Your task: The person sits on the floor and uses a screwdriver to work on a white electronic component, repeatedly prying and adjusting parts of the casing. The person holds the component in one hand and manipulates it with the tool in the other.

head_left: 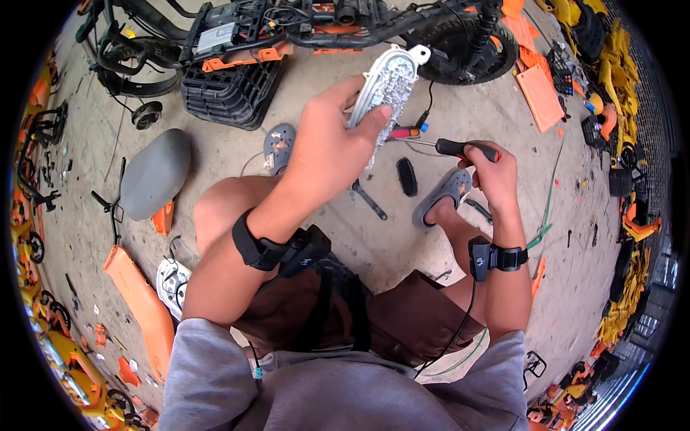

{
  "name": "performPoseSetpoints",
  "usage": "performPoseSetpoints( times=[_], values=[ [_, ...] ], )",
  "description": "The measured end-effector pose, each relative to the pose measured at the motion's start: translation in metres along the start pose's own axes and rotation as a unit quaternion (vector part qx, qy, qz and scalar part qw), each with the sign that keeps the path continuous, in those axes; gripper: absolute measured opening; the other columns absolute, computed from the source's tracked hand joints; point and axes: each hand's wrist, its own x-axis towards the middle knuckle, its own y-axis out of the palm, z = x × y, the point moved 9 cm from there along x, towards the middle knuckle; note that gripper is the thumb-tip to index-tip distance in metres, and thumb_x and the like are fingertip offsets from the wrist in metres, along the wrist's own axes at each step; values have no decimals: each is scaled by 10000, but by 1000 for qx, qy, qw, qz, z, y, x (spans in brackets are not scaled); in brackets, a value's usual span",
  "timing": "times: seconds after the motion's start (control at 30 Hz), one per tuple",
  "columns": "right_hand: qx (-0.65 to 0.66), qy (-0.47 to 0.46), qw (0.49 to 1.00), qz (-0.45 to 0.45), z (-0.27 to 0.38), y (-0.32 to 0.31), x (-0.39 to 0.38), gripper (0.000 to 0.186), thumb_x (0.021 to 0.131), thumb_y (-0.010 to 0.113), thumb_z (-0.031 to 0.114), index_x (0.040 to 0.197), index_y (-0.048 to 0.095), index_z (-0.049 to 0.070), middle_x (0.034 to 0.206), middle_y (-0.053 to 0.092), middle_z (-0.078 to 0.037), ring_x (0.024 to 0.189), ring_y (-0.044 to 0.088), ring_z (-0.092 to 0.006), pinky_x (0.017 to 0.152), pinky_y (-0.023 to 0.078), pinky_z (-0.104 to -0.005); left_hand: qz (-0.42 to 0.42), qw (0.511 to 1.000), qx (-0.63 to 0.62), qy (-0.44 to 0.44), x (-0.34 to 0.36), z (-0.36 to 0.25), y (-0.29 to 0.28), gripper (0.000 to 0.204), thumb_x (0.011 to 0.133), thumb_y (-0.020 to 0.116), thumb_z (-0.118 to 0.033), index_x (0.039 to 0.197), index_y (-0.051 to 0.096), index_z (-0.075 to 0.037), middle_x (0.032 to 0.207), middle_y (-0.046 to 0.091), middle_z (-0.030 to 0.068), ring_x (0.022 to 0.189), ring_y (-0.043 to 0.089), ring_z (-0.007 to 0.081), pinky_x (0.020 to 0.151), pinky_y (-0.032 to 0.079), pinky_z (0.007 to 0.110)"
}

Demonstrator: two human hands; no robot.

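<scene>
My left hand [327,140] grips an elongated, rounded silvery metal housing [397,80] and holds it up off the floor, thumb across its rough, lumpy face. A pale mounting tab with a hole sticks out at its far end. In my right hand [496,176] is a screwdriver [460,148] with a black and red handle, fingers closed around the grip. Its thin shaft points left, and the tip lies close to the housing's lower part; whether they touch I cannot tell. Beyond the shaft lies a tool with a pink-red handle [405,132].
A stripped two-wheeler frame [302,36] stands ahead, with a black crate [230,90] beside it. A grey seat [156,174] and orange panel [140,302] lie left. Between my feet are a black oval piece [407,177] and black bar [370,201]. Yellow parts [622,72] pile right.
</scene>
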Motion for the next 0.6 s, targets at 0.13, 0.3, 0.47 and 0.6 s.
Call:
performPoseSetpoints(
  times=[0.13,0.3,0.47,0.6],
  values=[
    [3,-4,1000,9,7,-2,-5,239,893,659,170,1020,714,-24,715,702,-60,468,483,-49,428,368,-202,27,998,22,-43,0,-1,3,299,970,624,-17,1233,567,112,1025,714,130,857,706,141,690,565,240],
    [29,-5,1000,3,7,-10,-8,233,888,662,165,1010,711,-27,706,697,-61,465,481,-48,426,366,-202,21,999,14,-29,1,1,6,276,973,621,-13,1218,577,107,1017,714,119,854,701,135,697,561,238],
    [41,-5,999,-6,6,-16,-12,235,888,655,160,1020,715,-25,697,692,-66,455,476,-51,419,361,-203,-3,999,-23,-37,-1,7,3,292,925,662,-40,1178,615,100,957,718,124,808,620,103,677,503,272],
    [52,-14,998,-8,9,-21,-14,244,894,642,164,1029,717,-24,687,684,-69,448,474,-54,415,354,-204,-1,999,-14,-44,0,8,2,287,923,663,-39,1168,616,103,952,717,125,805,620,101,672,502,270]
  ],
)
